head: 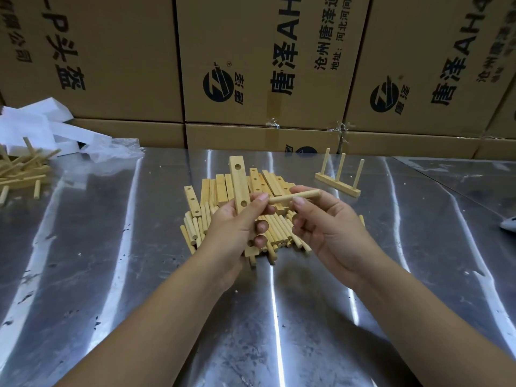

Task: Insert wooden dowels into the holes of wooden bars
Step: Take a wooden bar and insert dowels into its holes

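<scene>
Steel-topped table (111,247), scuffed and reflective, backed by cardboard boxes (111,51) in two visible rows, printed in black.

Head view, places given from the central pile.

- Central pile (217,185): holed wooden bars lying flat at the far side, loose dowels (276,233) heaped at the near side. Too overlapped to count.
- Bar, 1 (239,182): above the pile, gripped at its lower half by the left hand (237,227), fingers curled round it. Long axis nearly upright, upper end leaning away, holed face toward the camera. Two holes visible.
- Dowel, 1 (293,196): above the pile, pinched between thumb and fingertips of the right hand (329,230). Long axis nearly level, left end pointing at the bar beside its lower visible hole, not inside it.
- Finished bar, 1 (337,185): right of the pile, flat on the table, three dowels standing in it.
- Second heap (19,171): far left of the pile, more dowelled pieces, uncounted.
- White wrapping (42,124): behind that heap.
- White object, 1 (508,222): far right of the pile, cut off by the frame edge.
</scene>
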